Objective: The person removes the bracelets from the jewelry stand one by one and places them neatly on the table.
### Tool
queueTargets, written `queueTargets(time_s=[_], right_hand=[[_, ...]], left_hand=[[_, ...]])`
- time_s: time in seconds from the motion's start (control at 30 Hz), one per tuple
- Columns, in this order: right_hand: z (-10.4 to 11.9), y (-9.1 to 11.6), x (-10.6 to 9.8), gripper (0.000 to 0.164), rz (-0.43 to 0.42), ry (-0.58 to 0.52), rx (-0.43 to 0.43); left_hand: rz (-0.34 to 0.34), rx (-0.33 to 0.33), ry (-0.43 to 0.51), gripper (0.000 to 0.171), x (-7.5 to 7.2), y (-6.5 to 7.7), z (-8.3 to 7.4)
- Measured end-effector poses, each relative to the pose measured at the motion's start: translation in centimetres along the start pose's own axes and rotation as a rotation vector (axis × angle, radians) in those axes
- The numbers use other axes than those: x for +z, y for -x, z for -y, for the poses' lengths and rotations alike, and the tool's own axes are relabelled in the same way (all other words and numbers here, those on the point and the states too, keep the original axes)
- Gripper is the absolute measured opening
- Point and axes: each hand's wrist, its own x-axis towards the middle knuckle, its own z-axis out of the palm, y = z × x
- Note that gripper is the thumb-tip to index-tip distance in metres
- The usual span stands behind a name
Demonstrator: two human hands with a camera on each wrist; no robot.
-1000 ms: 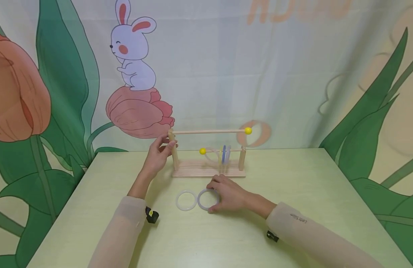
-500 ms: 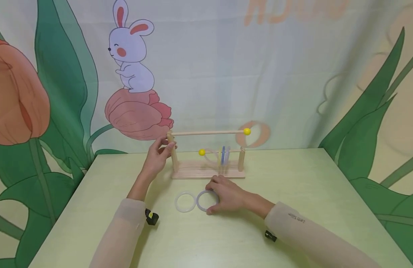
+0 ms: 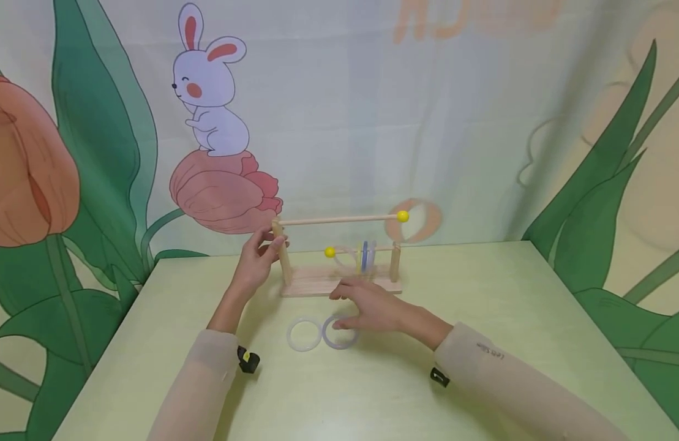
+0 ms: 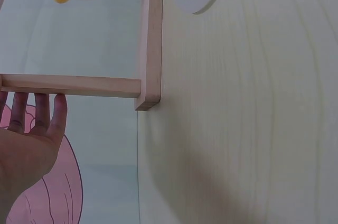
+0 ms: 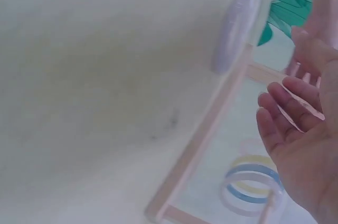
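Just under slack right grip (image 3: 370, 306) lies a lilac ring (image 3: 339, 348); left grip (image 3: 255, 261) holds post (image 3: 285, 266).

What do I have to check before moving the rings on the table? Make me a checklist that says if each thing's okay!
1. Left post held: ok, the left hand grips it.
2. Loose rings reachable: ok, the white ring and pale purple ring lie near the right hand.
3. Ring in the right hand: not ok, it grips none.
4. Upper rod free of rings: ok.
5. Blue ring on the lower rod: ok.
6. Base fastened down: cannot tell.
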Motion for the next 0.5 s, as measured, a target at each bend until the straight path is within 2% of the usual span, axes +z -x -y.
queueTargets(time_s=[0.23,0.37,0.5], right_hand=[[1.0,-1.2,-2.5,0.032,-0.16,0.043,-0.079],[0.9,-2.1,-3.6,0.03,-0.257,0.049,-0.09],[0.5,-2.8,-4.4,0.032,-0.315,0.035,-0.086]], left_hand=[[0.0,0.004,0.004,0.044,-0.1,-0.1,0.1],[-0.001,-0.005,0.012,0.043,-0.1,-0.1,0.1],[0.003,-0.011,0.026,0.043,0.0,0.0,0.1]])
